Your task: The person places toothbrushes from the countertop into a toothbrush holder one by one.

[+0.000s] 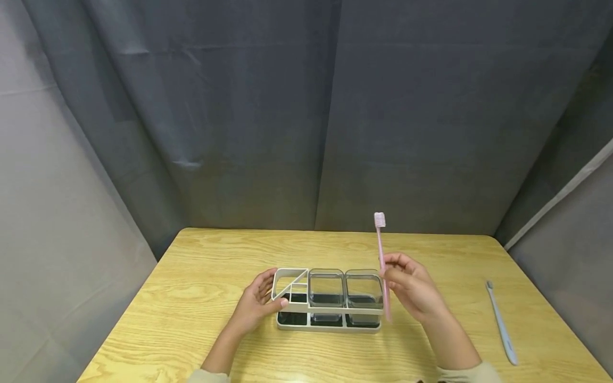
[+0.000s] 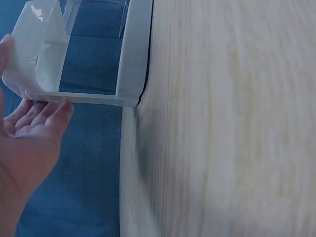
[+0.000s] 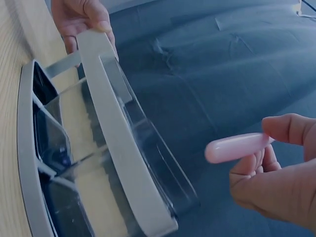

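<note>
Head view: A wood-grain table (image 1: 206, 266) forms the work surface, with grey curtains (image 1: 239, 133) behind it and at both sides. A two-tier holder (image 1: 335, 310) stands on the table between the hands; its upper tier carries a divided section at left and two clear cups (image 1: 327, 272) at centre and right. The left hand (image 1: 256, 303) grips the holder's left end, thumb at the front. The right hand (image 1: 414, 287) pinches a pink toothbrush (image 1: 381, 247), bristles up, at the holder's right end. A blue toothbrush (image 1: 501, 324) lies at far right; only this view shows it and the pink bristles.

Left wrist view: Fingertips (image 2: 63, 107) contact the end edge of the upper tier, a detail hidden from the head camera.

Right wrist view: Thumb and fingers close on the pink handle. Its rounded end is visible, with a gap between it and the near cup.
</note>
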### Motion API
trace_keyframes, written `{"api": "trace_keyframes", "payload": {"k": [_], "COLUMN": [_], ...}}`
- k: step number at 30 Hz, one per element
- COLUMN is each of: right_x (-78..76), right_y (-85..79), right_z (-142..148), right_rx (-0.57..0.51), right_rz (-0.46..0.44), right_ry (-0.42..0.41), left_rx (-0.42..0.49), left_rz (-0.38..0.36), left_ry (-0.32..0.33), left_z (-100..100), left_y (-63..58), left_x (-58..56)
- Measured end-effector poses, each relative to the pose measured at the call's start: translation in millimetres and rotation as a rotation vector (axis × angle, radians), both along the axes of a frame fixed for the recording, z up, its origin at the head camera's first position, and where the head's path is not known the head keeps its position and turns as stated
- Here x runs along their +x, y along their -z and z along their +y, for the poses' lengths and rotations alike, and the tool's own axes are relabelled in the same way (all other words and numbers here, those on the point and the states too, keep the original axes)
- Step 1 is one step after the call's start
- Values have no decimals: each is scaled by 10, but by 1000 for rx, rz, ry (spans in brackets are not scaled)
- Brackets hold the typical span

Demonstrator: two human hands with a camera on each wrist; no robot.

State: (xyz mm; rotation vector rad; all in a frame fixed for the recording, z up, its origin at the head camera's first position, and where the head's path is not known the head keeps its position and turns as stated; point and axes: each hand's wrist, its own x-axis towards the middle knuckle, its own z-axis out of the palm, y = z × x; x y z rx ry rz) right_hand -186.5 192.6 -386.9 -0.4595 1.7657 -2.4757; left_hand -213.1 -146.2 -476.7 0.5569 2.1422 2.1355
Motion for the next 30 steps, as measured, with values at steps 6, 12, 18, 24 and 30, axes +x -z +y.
{"api": "trace_keyframes", "payload": {"k": [6,12,18,24,30], "right_x": [-14,-38,-50,-79,-103], "right_y": [-96,-106,-91,-64,-8], "right_z": [-182,-376,-554,-717,-852], "right_rx": [8,10,-48,-155,-198], "right_rz": [-1,33,98,141,148], "right_ry": [84,191,297,352,373], "left_rx": [5,10,5,2,4], "left_rz": [-4,-1,-2,2,-24], "left_ry": [5,14,11,5,11], "left_z": [9,10,2,5,3], "left_y": [1,0,4,-15,3], "left_x": [-3,-9,-14,-10,-24]}}
